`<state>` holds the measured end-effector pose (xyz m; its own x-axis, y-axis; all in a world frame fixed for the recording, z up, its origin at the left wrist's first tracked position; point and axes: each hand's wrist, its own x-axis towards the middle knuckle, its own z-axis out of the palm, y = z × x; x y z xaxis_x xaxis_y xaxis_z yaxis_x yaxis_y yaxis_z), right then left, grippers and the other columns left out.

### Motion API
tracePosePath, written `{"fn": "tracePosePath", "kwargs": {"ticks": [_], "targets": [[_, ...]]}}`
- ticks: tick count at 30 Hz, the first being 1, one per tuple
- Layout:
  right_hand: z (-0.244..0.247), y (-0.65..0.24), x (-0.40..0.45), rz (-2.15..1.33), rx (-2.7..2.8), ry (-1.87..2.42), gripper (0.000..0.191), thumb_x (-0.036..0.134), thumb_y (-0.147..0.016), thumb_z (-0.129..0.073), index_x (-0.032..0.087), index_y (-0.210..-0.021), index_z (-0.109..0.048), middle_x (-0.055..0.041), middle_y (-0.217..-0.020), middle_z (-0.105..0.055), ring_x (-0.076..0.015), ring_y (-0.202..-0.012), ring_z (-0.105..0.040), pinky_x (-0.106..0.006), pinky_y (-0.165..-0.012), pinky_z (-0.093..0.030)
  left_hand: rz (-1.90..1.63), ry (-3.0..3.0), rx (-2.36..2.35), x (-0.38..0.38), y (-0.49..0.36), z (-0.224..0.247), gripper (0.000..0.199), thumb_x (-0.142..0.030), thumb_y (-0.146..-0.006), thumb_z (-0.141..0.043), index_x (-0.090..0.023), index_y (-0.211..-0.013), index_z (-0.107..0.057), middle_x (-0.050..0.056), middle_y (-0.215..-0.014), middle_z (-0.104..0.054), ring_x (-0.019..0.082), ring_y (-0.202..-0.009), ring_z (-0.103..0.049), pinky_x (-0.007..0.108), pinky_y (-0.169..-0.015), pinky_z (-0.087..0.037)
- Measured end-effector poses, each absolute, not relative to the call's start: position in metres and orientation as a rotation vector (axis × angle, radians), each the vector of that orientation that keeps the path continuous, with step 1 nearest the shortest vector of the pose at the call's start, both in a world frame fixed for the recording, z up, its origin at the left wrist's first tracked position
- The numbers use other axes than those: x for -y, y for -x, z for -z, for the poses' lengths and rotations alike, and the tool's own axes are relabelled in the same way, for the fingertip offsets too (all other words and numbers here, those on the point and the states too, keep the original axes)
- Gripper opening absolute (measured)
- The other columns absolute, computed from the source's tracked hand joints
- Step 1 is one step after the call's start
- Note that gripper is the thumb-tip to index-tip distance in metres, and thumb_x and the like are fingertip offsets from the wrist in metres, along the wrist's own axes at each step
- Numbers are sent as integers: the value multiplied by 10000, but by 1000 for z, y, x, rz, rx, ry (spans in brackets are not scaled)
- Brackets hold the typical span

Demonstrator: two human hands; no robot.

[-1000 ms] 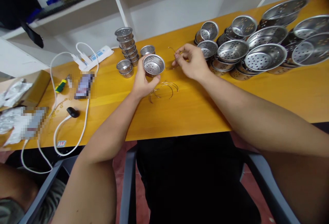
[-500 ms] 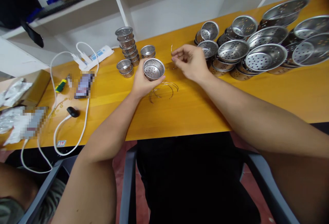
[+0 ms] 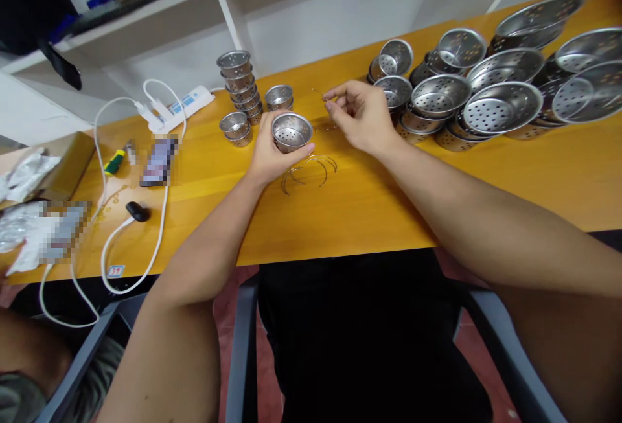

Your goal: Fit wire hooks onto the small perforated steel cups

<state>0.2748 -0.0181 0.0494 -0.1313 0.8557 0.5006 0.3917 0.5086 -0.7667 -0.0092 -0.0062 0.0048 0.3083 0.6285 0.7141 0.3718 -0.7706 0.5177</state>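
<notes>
My left hand [image 3: 268, 151] is wrapped round a small perforated metal cup [image 3: 292, 133], its mouth tilted toward me. To the right, my right hand [image 3: 357, 112] pinches a thin curved wire [image 3: 318, 92] between thumb and fingertips. The wire's free end points left, apart from the cup. Several loose wire hoops [image 3: 318, 167] lie on the table just below the cup. Behind my left hand stand a tall stack of small perforated cups [image 3: 238, 80], a short stack [image 3: 236, 128] and another cup [image 3: 279, 97].
Several stacks of larger perforated metal bowls [image 3: 503, 107] fill the table's right side. On the left are a power strip [image 3: 189, 109] with white cables, a phone [image 3: 159, 160], a green-yellow tool [image 3: 115, 162], a black mouse-like object [image 3: 138, 211] and a cardboard box [image 3: 72, 164]. Someone's leg [image 3: 29, 352] shows lower left.
The wire in my right hand has swung from upright to pointing left. The held cup has shifted very slightly; both hands stay nearly in place.
</notes>
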Motion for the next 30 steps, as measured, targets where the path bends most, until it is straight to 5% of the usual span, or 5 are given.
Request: {"fn": "tracePosePath", "kwargs": {"ticks": [7,19,30], "targets": [[-66,-265,42,-583,1811,1011,587,863,-1143,-742,290,-1227,-842,-107,-1029,-773,-301,-902,-708,-538,-905,-697,-1322,-2224,-870,4,10,-1,981,-779,-900,-1078,-322,-1618,-590,108,-1549,-734,362,-1451,-794,612,-1344,-649],[-74,-260,55,-547,1901,1025,360,561,-1189,-767,257,-1314,-912,-36,-896,-715,-240,-834,-651,-424,-864,-614,-1326,-2255,-745,6,7,-2,1051,-852,-902,-1046,-367,-1676,-527,99,-1559,-728,345,-1455,-801,558,-1315,-662],[-71,-245,57,-466,1823,1037,182,202,-1067,-835,230,-1204,-952,8,-792,-661,-185,-704,-537,-381,-811,-514,-1334,-2236,-700,15,1,-11,1061,-900,-862,-1048,-326,-1605,-555,97,-1477,-778,300,-1301,-861,476,-1151,-738]]}}
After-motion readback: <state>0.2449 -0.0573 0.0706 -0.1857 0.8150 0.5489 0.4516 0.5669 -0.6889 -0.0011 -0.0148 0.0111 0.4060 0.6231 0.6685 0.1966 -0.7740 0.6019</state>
